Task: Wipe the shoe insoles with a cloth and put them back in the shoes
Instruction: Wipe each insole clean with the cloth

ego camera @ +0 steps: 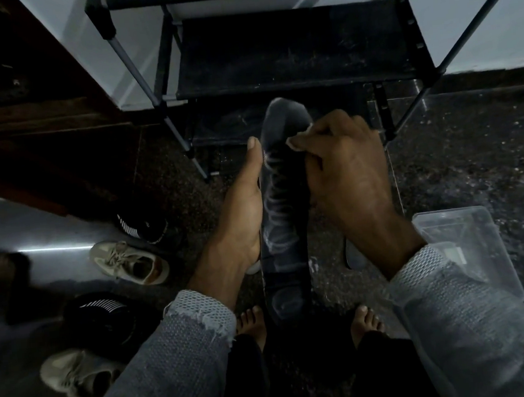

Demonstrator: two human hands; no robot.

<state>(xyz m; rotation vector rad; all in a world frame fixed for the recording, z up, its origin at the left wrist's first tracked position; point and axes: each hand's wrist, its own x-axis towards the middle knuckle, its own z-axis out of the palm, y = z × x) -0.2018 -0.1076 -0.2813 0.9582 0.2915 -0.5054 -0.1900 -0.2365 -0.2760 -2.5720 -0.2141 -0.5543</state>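
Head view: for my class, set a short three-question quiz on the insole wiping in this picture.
1. True or false: the left hand holds the dark insole along its edge.
2. What does the right hand pinch against the insole? A) a brush B) a pale cloth C) a shoelace
3. Fill in: on the floor at the person's right lies a clear plastic ____.

Key: 1 true. 2 B. 3 container.
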